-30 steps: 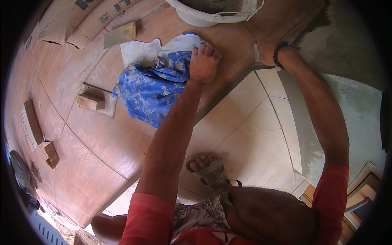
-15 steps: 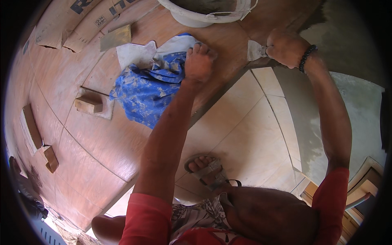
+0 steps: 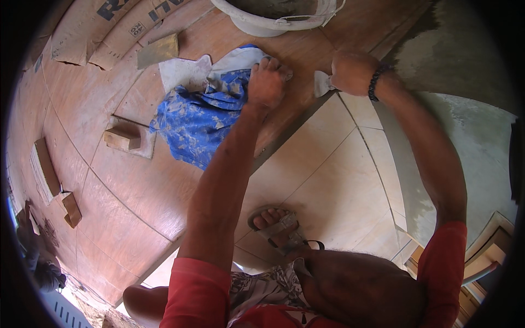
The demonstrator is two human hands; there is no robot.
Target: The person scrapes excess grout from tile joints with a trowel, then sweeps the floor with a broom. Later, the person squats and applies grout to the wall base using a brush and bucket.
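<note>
My right hand (image 3: 354, 74), with a dark beaded bracelet at the wrist, is closed round a putty knife (image 3: 322, 84). Its pale, dusty blade points left, just above the tiled ledge's edge; the handle is hidden in my fist. At the right end of a crumpled blue cloth (image 3: 192, 128), smeared with dried mortar, my left hand (image 3: 268, 87) has its fingers curled onto the fabric. A white part of the cloth (image 3: 238, 59) shows behind that hand.
A white bucket (image 3: 260, 28) with grey mix stands at the far side. Paper sacks (image 3: 82, 38) lie far left. Wood blocks (image 3: 124, 136) and a flat piece (image 3: 158, 51) rest on the brown tiles. Wet grey cement (image 3: 437, 49) covers the right. My sandalled foot (image 3: 276, 227) is below the ledge.
My right hand has moved left with the putty knife, toward my left hand and along the ledge edge. My left hand has stayed on the cloth.
</note>
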